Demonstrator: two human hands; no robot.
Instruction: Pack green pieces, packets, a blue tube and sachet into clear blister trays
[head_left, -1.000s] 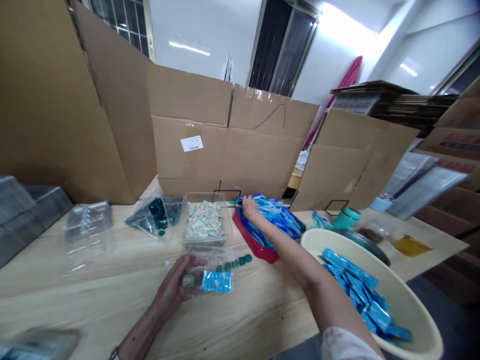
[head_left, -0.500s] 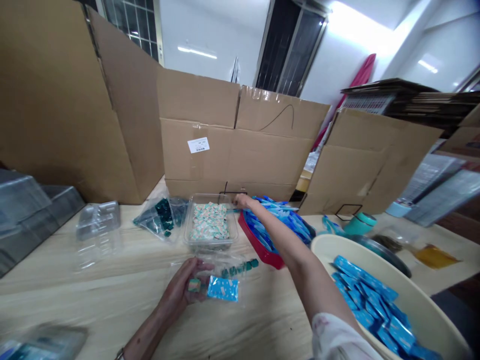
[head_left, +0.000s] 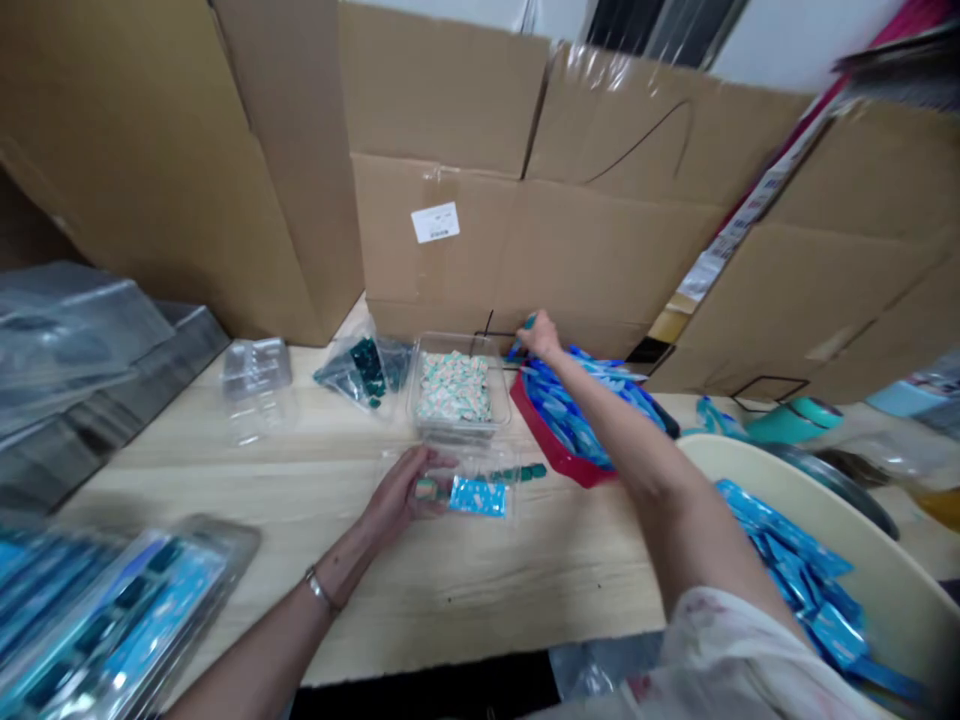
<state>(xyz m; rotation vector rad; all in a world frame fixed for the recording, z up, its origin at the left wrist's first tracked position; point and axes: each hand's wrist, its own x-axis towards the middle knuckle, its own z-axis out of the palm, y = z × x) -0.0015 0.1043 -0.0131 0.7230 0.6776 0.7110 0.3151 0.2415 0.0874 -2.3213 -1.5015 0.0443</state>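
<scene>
Blue packets (head_left: 577, 420) heap in a red tray (head_left: 553, 452) on the wooden counter (head_left: 480, 590). The right hand (head_left: 541, 335) reaches over them, its fingers (head_left: 531, 325) pressed together, pinching a thin blue piece (head_left: 525, 335). The left hand (head_left: 401, 490) lies against a clear plastic tray (head_left: 480, 490), its fingers (head_left: 431, 462) slightly spread and curved over the tray's edge, near a small cream-and-teal piece (head_left: 426, 489) and a blue sachet (head_left: 477, 497).

We see bright, even indoor light, faint shadows, curved distortion toward the edges, and motion blur on the lower-left tray (head_left: 120, 620).
</scene>
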